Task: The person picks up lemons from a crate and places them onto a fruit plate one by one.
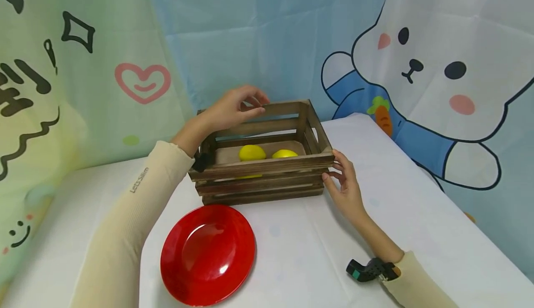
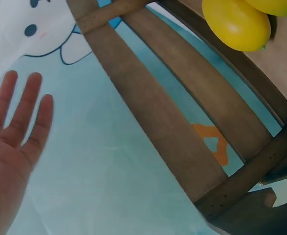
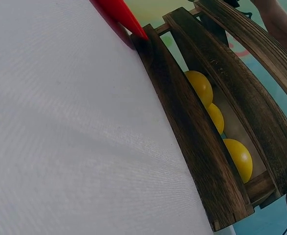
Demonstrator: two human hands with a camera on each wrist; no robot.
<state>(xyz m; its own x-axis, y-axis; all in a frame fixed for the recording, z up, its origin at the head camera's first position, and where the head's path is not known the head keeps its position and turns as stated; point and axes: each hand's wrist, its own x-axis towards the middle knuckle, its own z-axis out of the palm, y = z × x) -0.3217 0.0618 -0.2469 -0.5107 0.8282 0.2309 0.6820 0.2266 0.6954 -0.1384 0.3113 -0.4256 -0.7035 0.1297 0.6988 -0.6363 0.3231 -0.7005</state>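
A brown slatted wooden crate (image 1: 267, 163) stands on the table with yellow lemons inside; one lemon (image 1: 252, 152) lies near the middle, another lemon (image 1: 284, 153) to its right. Through the front slats three lemons (image 3: 239, 159) show in the right wrist view. My left hand (image 1: 239, 106) is over the crate's back left part, and the left wrist view has its fingers (image 2: 23, 107) extended, apart from the back slats (image 2: 148, 107). At the crate's right front corner, my right hand (image 1: 344, 187) touches the wood with thumb and fingers, not wrapped round it.
A shiny red plate (image 1: 208, 254) lies just in front of the crate's left part, its rim close to the bottom slat. White cloth (image 1: 300, 252) covers the table. Behind the crate hangs a printed cartoon backdrop (image 1: 258, 34).
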